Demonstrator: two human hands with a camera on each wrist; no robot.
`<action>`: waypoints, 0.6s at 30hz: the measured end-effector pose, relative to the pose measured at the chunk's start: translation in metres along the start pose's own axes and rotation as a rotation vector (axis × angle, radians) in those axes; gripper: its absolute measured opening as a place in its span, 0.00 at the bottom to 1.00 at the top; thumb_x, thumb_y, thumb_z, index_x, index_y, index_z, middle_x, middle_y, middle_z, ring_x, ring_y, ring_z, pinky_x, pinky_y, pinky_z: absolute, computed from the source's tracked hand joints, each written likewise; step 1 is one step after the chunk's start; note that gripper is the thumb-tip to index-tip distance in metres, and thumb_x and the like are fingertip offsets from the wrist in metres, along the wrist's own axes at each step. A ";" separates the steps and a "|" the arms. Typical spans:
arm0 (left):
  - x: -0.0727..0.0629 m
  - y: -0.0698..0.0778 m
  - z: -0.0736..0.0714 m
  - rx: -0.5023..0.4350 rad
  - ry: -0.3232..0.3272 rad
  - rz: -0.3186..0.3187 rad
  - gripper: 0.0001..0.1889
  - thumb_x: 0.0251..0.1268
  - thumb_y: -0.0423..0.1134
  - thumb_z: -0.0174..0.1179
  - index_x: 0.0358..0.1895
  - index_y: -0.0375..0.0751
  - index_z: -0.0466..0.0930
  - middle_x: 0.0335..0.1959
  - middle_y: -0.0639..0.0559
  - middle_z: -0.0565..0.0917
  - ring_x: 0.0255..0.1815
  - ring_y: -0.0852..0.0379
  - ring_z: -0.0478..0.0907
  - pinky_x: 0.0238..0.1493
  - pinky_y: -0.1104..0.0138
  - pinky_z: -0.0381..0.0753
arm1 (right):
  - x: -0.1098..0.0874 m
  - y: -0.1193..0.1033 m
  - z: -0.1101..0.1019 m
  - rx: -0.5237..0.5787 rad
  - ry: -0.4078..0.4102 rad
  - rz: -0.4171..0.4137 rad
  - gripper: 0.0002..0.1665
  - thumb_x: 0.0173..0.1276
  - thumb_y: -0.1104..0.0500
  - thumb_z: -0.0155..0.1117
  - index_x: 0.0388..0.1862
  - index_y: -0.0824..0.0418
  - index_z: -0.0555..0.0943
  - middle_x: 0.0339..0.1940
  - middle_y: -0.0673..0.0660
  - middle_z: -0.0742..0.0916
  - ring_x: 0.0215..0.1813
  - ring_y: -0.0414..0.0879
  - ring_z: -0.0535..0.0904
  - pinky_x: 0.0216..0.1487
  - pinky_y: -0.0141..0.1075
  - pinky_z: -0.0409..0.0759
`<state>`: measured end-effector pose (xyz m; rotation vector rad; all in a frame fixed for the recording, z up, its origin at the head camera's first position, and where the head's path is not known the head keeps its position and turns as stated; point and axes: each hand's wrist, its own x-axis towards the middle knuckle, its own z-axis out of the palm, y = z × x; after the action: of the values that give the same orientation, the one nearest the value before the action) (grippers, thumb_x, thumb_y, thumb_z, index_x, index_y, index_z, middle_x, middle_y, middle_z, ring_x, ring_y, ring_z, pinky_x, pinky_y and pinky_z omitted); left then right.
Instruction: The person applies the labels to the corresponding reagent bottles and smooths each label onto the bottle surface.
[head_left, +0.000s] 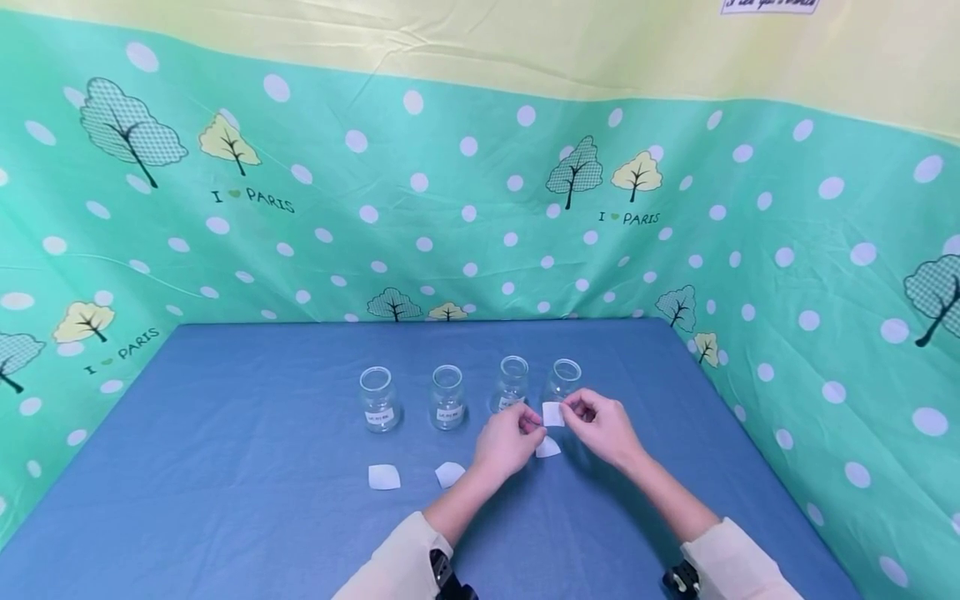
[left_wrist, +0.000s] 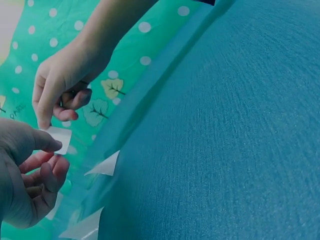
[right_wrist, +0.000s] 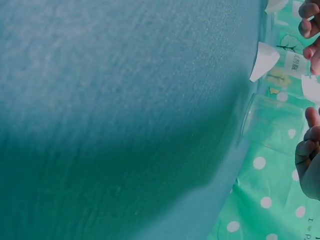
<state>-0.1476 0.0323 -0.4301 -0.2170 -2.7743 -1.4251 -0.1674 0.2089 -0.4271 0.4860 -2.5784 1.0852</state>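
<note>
Both hands meet in front of the two rightmost of four small open glass jars. My left hand (head_left: 532,426) pinches a small white paper square (head_left: 552,414) by its left edge; my right hand (head_left: 572,410) pinches its right edge. In the left wrist view my left thumb presses on the paper square (left_wrist: 63,140) and my right hand (left_wrist: 47,122) holds its upper corner with fingertips. The rightmost jar (head_left: 564,380) stands just behind the paper, and the third jar (head_left: 513,384) stands left of it. Another paper square (head_left: 548,448) lies on the table under the hands.
Two more labelled jars (head_left: 379,401) (head_left: 447,398) stand to the left in the row. White paper squares (head_left: 384,477) (head_left: 449,473) lie in front of them on the blue tablecloth (head_left: 225,467). A green patterned fabric wall (head_left: 465,208) surrounds the table on three sides.
</note>
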 end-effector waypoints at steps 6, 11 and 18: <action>0.002 -0.002 0.000 -0.058 -0.016 0.021 0.08 0.58 0.43 0.63 0.39 0.47 0.81 0.27 0.56 0.82 0.25 0.63 0.74 0.28 0.70 0.71 | 0.000 -0.002 0.003 -0.013 -0.007 -0.050 0.03 0.60 0.60 0.65 0.31 0.58 0.82 0.18 0.45 0.79 0.20 0.32 0.69 0.24 0.28 0.71; 0.005 -0.008 0.002 -0.160 -0.030 0.030 0.08 0.59 0.41 0.62 0.40 0.44 0.81 0.29 0.52 0.81 0.23 0.63 0.74 0.25 0.72 0.73 | -0.002 -0.003 0.006 -0.017 -0.016 -0.137 0.02 0.59 0.62 0.66 0.31 0.59 0.82 0.17 0.44 0.78 0.20 0.30 0.68 0.23 0.27 0.71; 0.008 -0.012 0.001 -0.363 -0.048 -0.007 0.12 0.62 0.42 0.60 0.42 0.38 0.81 0.30 0.48 0.81 0.16 0.63 0.75 0.20 0.69 0.76 | -0.004 -0.004 0.008 -0.036 -0.010 -0.246 0.05 0.58 0.64 0.66 0.32 0.55 0.81 0.16 0.44 0.77 0.20 0.30 0.67 0.22 0.26 0.68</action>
<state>-0.1573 0.0271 -0.4391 -0.2481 -2.5292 -1.9409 -0.1635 0.2008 -0.4316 0.7769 -2.4604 0.9524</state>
